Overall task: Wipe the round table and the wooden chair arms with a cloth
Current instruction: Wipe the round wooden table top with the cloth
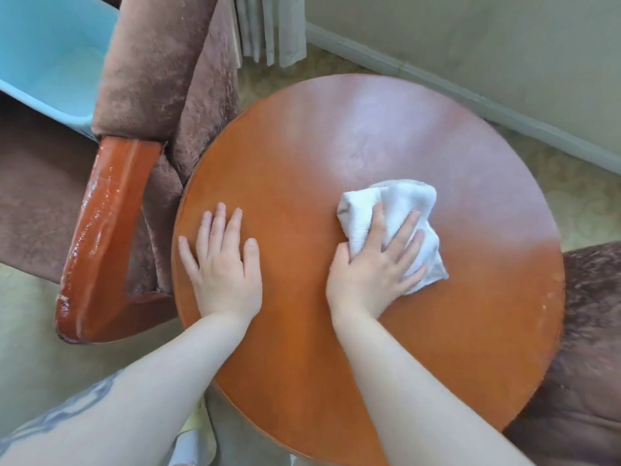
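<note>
Far half of surface [386, 129] was bare, free to pass. Chair arm [107, 230] crowded left edge, 2nd chair [591, 314] touched right.

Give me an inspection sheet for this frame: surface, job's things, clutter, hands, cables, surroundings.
Surface: round table, orange-brown wood, glare across its far half.
Job's things: white cloth, bunched, lying on the table right of centre; wooden chair arm left of the table, glossy, with pale worn patches.
Clutter: nothing seen on the table besides the cloth.
Hands: left hand lies flat on the table, fingers straight; right hand presses on the cloth with spread fingers.
Cables: nothing seen.
Surroundings: brown plush armchair at left, light blue tub on its seat, second brown seat at right, baseboard, curtain hem, pale carpet.
</note>
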The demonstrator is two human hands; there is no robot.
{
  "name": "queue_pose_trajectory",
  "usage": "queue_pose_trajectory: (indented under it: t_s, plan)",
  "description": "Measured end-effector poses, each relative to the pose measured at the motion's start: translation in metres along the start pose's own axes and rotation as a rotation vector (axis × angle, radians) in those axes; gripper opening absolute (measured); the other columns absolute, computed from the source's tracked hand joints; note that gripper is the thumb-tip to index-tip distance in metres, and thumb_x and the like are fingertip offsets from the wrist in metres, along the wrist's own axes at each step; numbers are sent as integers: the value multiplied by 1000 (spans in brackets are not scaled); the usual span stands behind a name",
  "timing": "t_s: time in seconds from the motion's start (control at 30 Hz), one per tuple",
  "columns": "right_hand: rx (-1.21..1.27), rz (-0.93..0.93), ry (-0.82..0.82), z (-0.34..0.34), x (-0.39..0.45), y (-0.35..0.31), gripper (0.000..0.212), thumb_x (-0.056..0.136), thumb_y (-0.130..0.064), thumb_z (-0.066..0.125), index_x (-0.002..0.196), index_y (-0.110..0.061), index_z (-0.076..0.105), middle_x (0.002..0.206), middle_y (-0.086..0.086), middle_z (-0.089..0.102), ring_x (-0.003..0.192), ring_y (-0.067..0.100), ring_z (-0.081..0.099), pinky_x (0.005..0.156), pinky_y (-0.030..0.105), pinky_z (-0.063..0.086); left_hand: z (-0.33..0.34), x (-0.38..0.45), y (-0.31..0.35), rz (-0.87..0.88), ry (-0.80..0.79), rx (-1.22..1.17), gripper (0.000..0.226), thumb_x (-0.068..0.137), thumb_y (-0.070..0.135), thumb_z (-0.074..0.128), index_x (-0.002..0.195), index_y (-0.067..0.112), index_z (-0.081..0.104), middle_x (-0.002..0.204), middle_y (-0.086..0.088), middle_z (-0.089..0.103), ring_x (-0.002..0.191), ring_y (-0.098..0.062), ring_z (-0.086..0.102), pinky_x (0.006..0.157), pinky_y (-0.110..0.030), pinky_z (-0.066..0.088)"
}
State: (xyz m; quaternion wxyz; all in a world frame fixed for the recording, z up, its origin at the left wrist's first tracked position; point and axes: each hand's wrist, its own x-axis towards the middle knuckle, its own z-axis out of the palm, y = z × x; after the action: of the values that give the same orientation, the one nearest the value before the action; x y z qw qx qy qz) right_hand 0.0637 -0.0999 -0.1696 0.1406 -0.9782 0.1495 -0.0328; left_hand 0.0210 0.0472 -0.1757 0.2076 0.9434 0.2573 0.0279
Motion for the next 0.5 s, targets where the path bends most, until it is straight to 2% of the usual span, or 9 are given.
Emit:
queue_pose_trajectory:
  t_s: [0.07, 0.17, 0.2, 0.23, 0.3, 0.4, 0.43, 0.47, 0.5]
  plan:
    - [-17, -279, -47, 1, -40, -2, 74, 71, -36, 54, 144, -35, 38, 160, 8, 21, 146, 34, 19, 110, 64, 19, 1, -1, 1, -6, 8, 5, 55, 96, 40, 25, 147, 23, 36, 159, 2, 25, 148, -15, 13, 119, -46, -3]
    - [-33, -999, -175, -16, -47, 76, 71, 74, -40, 54, 143, -39, 39, 160, 2, 21, 148, 29, 17, 111, 63, 21, -1, -3, 1, 49, -32, 88, 58, 95, 41, 25, 150, 22, 29, 160, 1, 19, 149, -17, 9, 118, -46, -4]
    - [-55, -1116, -212, -24, -36, 107, 71, 75, -41, 56, 143, -40, 38, 160, 0, 20, 148, 28, 18, 111, 63, 22, -2, -4, 2, 64, -47, 129, 59, 96, 42, 24, 151, 23, 25, 161, 1, 16, 149, -17, 7, 118, -46, -5]
    - [-81, -1111, -226, -33, -22, 134, 71, 75, -42, 56, 144, -40, 37, 160, -1, 20, 147, 28, 19, 110, 63, 24, -2, -5, 6, 87, -62, 153, 59, 96, 43, 23, 152, 24, 22, 161, 1, 15, 149, -18, 5, 118, -45, -6]
    - [-85, -779, -131, -44, 2, 162, 70, 73, -39, 56, 141, -38, 39, 158, 2, 22, 145, 30, 24, 107, 65, 26, 0, -7, 21, 178, -102, 135, 58, 96, 42, 22, 152, 25, 23, 161, 1, 16, 149, -17, 5, 117, -43, -7]
    - [-63, 87, 84, -31, 13, 113, 69, 70, -33, 65, 137, -33, 48, 158, 6, 26, 144, 32, 25, 109, 64, 21, 13, -12, 55, 356, -160, 112, 54, 97, 38, 24, 150, 26, 29, 160, 2, 20, 149, -15, 8, 118, -40, -6]
    - [-16, 225, 66, -28, 14, 86, 72, 69, -33, 69, 138, -34, 48, 159, 6, 24, 145, 32, 24, 110, 64, 20, 18, -14, 65, 385, -172, 120, 53, 98, 37, 25, 150, 26, 30, 160, 2, 22, 149, -16, 9, 118, -40, -4]
    - [0, 228, 48, -26, 11, 67, 74, 68, -34, 70, 138, -36, 46, 159, 6, 23, 146, 32, 22, 110, 65, 19, 22, -15, 72, 395, -179, 130, 53, 98, 35, 25, 150, 25, 31, 159, 2, 23, 149, -16, 11, 118, -41, -2]
    - [-19, 110, 37, -22, 3, 64, 74, 69, -36, 67, 139, -38, 44, 160, 5, 22, 146, 32, 21, 109, 65, 19, 27, -15, 76, 398, -187, 146, 54, 97, 35, 25, 150, 25, 31, 159, 2, 24, 148, -17, 13, 118, -43, 0]
